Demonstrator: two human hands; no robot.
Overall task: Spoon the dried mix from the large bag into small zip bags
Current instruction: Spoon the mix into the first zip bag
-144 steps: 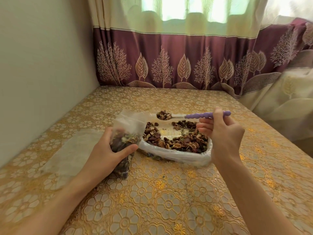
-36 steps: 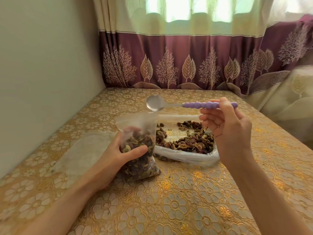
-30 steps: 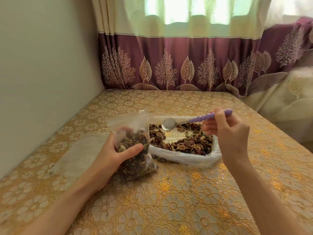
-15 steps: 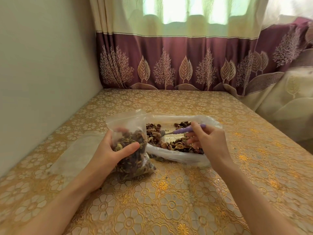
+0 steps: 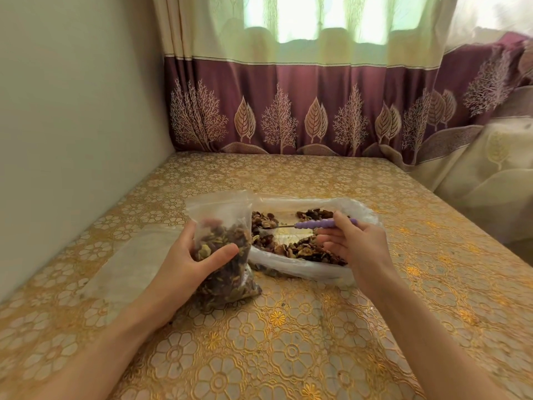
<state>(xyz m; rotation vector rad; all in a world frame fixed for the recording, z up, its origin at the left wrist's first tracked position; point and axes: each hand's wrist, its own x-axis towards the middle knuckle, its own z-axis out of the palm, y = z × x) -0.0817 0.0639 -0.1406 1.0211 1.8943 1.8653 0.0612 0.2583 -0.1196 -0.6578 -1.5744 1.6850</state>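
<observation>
Left hand (image 5: 187,265): fingers and thumb wrapped round a small zip bag (image 5: 223,246), clear plastic, mouth open upward, about half filled with dried mix, its base resting on the bench (image 5: 288,342).
Right hand (image 5: 357,246): pinches the purple beaded handle of a spoon (image 5: 314,225), other fingers loosely extended; spoon bowl low among the contents of the large bag (image 5: 305,269).
Large bag: clear, rim rolled down, just right of the small bag and touching it; holds brown dried mix (image 5: 302,249) round a bare centre.
Flat empty clear bags (image 5: 127,261): on the bench, left of the left hand.
Bench cover: gold floral pattern.
Behind: maroon tree-print curtain (image 5: 288,116); plain wall (image 5: 72,111) at left.
</observation>
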